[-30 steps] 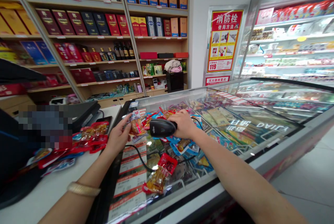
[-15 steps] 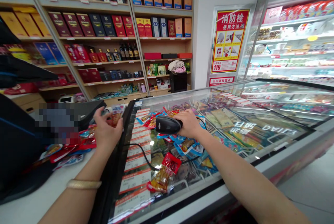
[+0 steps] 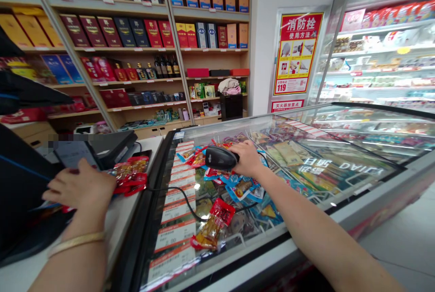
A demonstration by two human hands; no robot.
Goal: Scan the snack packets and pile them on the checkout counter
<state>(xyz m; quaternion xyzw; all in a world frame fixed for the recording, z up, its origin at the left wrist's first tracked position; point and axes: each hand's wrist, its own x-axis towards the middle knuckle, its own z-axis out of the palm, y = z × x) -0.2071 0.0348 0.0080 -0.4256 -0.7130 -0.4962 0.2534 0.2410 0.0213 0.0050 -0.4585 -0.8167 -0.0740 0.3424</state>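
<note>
My right hand [image 3: 247, 158] is wrapped round a black barcode scanner [image 3: 220, 159] above the glass freezer top. Its cable curves left across the glass. Under and beside the scanner lie several blue and red snack packets [image 3: 243, 188]. Nearer to me a red and amber packet [image 3: 215, 226] rests on the glass. My left hand [image 3: 81, 187], fingers spread and palm down, is over packets on the white counter, which it partly covers. Just right of it sits a pile of red snack packets [image 3: 132, 175]. A phone-like screen [image 3: 73, 153] stands behind its fingertips.
A dark monitor [image 3: 20, 192] rises at the left edge, with a black device [image 3: 113, 147] behind the counter. The glass-topped freezer [image 3: 272, 255] stretches to the right. Shelves of boxes and bottles [image 3: 136, 79] line the back wall, beside a red poster [image 3: 299, 54].
My left hand has moved left and down from the counter's right edge to the packets near the monitor. The red pile now shows on the counter. My right hand stays almost still with the scanner.
</note>
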